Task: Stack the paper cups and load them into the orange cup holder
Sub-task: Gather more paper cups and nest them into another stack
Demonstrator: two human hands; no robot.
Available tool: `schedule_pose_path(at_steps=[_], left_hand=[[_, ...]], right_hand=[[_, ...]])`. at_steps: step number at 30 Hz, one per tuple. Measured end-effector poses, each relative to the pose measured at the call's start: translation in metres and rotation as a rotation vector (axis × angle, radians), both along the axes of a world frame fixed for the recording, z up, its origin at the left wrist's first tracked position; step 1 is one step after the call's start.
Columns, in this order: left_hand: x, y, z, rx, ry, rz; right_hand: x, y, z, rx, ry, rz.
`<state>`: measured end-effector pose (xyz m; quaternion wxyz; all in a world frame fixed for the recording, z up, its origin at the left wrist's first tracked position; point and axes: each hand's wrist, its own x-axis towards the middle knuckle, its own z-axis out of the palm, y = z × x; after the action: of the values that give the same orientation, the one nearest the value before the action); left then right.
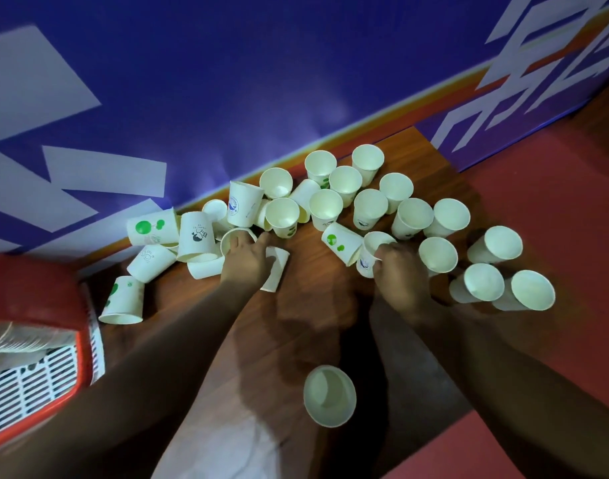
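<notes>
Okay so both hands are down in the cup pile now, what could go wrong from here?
1. The left hand reaches among tipped cups lying against each other; pulling one out may roll its neighbours.
2. The right hand grips a cup close to upright cups; an elbow or wrist could topple them.
3. The lone cup sits between both forearms and could get swept off the wooden board.

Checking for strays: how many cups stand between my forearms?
1: a cup, upright and alone on the table; nothing there hides another.
</notes>
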<state>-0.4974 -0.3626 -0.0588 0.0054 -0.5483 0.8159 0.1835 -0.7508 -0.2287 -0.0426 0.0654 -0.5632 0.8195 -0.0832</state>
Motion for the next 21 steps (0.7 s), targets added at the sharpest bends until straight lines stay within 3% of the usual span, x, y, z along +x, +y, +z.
schedule_pose_path(at_steps=[6,14,18,21], left_hand=[[0.017,0.017,0.008,-0.015,0.118,-0.006],[0.042,0.053,0.065,0.142,0.514,0.17],[0.053,0.073,0.094,0.303,0.701,0.195],[0.06,0.089,0.109,0.417,0.768,0.233]], right_hand=[[0.009,0.026,0.019,-0.129,-0.175,-0.063],[0.04,0.071,0.067,-0.382,-0.388,-0.072],[0.067,0.099,0.089,-0.308,-0.614,-0.057],[0.084,0.124,0.091,-0.225,-0.676,0.092]])
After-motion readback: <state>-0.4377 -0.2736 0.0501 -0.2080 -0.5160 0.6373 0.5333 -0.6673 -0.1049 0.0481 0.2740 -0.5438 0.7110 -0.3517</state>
